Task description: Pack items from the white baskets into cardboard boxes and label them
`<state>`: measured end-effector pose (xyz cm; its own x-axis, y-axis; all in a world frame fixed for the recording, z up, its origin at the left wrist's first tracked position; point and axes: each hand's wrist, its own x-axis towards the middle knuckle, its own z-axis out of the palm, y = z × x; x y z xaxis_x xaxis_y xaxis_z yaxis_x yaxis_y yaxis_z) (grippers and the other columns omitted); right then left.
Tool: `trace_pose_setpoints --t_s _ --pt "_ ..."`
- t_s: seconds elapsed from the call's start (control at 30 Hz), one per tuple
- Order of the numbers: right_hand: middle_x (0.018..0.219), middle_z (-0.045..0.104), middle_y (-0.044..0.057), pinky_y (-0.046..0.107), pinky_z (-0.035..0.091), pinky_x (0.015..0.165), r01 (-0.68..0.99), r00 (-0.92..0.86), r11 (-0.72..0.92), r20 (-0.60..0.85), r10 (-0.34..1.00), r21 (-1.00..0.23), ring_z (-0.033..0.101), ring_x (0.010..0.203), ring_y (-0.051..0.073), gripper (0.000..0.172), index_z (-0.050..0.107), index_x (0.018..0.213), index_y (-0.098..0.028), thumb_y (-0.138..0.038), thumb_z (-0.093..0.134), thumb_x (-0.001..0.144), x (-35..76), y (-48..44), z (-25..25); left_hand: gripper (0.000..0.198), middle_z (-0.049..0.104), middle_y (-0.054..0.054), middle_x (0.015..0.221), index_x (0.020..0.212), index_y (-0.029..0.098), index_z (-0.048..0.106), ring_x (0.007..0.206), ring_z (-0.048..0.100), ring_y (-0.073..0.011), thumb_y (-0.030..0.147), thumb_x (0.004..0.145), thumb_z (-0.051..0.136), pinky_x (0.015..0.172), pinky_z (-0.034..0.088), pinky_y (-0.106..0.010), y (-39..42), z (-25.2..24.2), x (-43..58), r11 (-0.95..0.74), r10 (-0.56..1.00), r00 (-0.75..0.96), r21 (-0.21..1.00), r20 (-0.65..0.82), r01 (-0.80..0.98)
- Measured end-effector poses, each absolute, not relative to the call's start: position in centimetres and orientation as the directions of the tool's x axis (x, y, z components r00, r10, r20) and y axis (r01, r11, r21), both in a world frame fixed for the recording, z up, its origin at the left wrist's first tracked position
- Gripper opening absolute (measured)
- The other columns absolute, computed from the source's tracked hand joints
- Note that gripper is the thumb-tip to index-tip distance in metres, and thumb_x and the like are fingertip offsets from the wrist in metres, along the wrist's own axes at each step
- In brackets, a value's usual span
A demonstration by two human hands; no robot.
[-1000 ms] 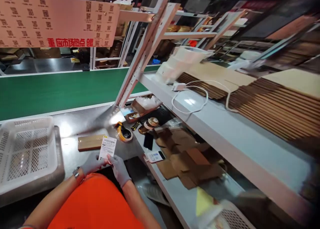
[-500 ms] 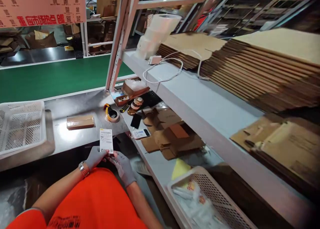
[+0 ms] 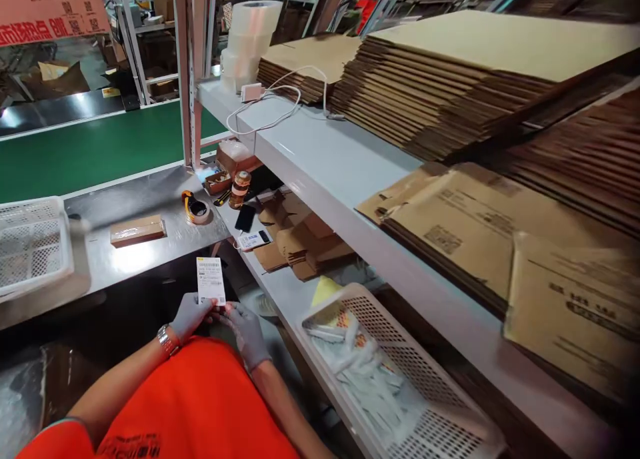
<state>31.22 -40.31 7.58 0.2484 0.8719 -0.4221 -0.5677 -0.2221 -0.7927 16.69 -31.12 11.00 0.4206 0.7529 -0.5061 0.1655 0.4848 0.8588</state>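
Note:
Both my hands wear grey gloves and sit close to my chest. My left hand (image 3: 187, 316) and my right hand (image 3: 243, 327) pinch the bottom edge of a white barcode label (image 3: 211, 281) held upright between them. Beyond the label, on the steel table (image 3: 150, 255), lies a small flat cardboard parcel (image 3: 138, 230). A tape dispenser (image 3: 195, 209) rests to its right. A watch shows on my left wrist.
A white perforated basket (image 3: 30, 245) stands at the table's left. Behind runs a green conveyor belt (image 3: 90, 152). On the right, a grey shelf (image 3: 340, 172) carries stacked flat cartons (image 3: 450, 92) and tape rolls (image 3: 250, 39). Below it lie cardboard pieces (image 3: 300, 239), phones and a white basket of packets (image 3: 390, 372).
The view has swung right and down, bringing the carton stacks and the lower basket into sight. My hands keep holding the label near my chest.

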Motion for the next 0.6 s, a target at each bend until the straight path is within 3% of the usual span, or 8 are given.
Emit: trace_pose_setpoints --t_s 0.1,0.2,0.27,0.33,0.4,0.43,0.53,0.6 --pt "0.101 0.087 0.009 0.052 0.064 0.099 -0.533 0.281 -0.215 -0.411 0.867 -0.818 0.079 0.097 0.032 0.048 0.089 0.093 -0.025 -0.071 0.092 0.08 31.7 -41.1 6.8 0.061 0.088 -0.018 0.102 0.107 0.009 0.087 0.083 0.08 -0.0256 0.063 0.079 0.088 0.067 0.062 -0.032 -31.8 10.4 17.1 0.46 0.732 0.45 0.858 -0.512 0.228" --pt "0.109 0.087 0.007 0.045 0.061 0.099 -0.473 0.345 -0.199 -0.389 0.854 -0.858 0.077 0.105 0.029 0.043 0.089 0.092 -0.025 -0.066 0.092 0.08 31.9 -41.7 5.8 0.056 0.086 -0.019 0.12 0.128 0.01 0.081 0.1 0.082 -0.0288 0.046 0.085 0.085 0.084 0.066 -0.038 -32.3 9.9 17.3 0.348 0.801 0.333 0.84 -0.497 0.417" --pt "0.108 0.086 0.006 0.042 0.06 0.096 -0.445 0.383 -0.194 -0.382 0.841 -0.874 0.074 0.104 0.027 0.04 0.089 0.091 -0.025 -0.064 0.091 0.08 32.0 -41.9 5.2 0.064 0.08 -0.02 0.142 0.141 0.014 0.076 0.122 0.078 -0.0322 0.033 0.081 0.087 0.104 0.064 -0.044 -32.6 10.0 17.2 0.195 0.894 0.245 0.818 -0.375 0.541" --pt "0.1 0.085 0.005 0.039 0.059 0.092 -0.4 0.394 -0.199 -0.364 0.844 -0.895 0.071 0.097 0.025 0.038 0.088 0.086 -0.025 -0.063 0.088 0.081 32.0 -42.0 4.8 0.052 0.078 -0.017 0.146 0.134 0.02 0.08 0.131 0.075 -0.0325 0.031 0.083 0.085 0.114 0.06 -0.047 -33.0 10.3 17.0 0.011 0.919 0.315 0.816 -0.235 0.578" --pt "0.094 0.083 0.004 0.039 0.058 0.091 -0.349 0.384 -0.207 -0.341 0.858 -0.914 0.069 0.093 0.024 0.036 0.087 0.082 -0.025 -0.061 0.087 0.083 31.9 -42.0 4.8 0.025 0.085 -0.012 0.128 0.111 0.024 0.085 0.119 0.077 -0.0297 0.039 0.092 0.076 0.11 0.06 -0.043 -33.2 10.8 16.9 -0.106 0.86 0.475 0.844 -0.188 0.525" --pt "0.092 0.082 0.004 0.039 0.058 0.09 -0.341 0.373 -0.21 -0.337 0.865 -0.916 0.068 0.091 0.025 0.035 0.087 0.079 -0.025 -0.06 0.087 0.083 31.7 -42.0 4.9 0.022 0.087 -0.009 0.115 0.099 0.025 0.085 0.109 0.078 -0.0281 0.043 0.095 0.072 0.104 0.06 -0.04 -33.3 10.9 17.0 -0.11 0.829 0.522 0.856 -0.202 0.504" --pt "0.089 0.08 0.005 0.039 0.057 0.089 -0.398 0.328 -0.208 -0.35 0.877 -0.894 0.067 0.091 0.025 0.034 0.087 0.076 -0.025 -0.058 0.092 0.079 31.3 -42.3 5.4 0.035 0.08 -0.005 0.082 0.075 0.024 0.079 0.083 0.071 -0.0237 0.053 0.091 0.07 0.081 0.055 -0.034 -33.4 11.2 17.1 0.01 0.819 0.487 0.856 -0.304 0.517" --pt "0.088 0.08 0.006 0.04 0.059 0.086 -0.476 0.299 -0.199 -0.371 0.879 -0.856 0.068 0.089 0.026 0.037 0.085 0.072 -0.023 -0.059 0.095 0.076 31.6 -42.8 5.6 0.043 0.069 -0.002 0.069 0.067 0.022 0.072 0.072 0.062 -0.0196 0.061 0.083 0.074 0.072 0.049 -0.031 -33.3 11.2 17.2 0.179 0.828 0.41 0.873 -0.384 0.454"
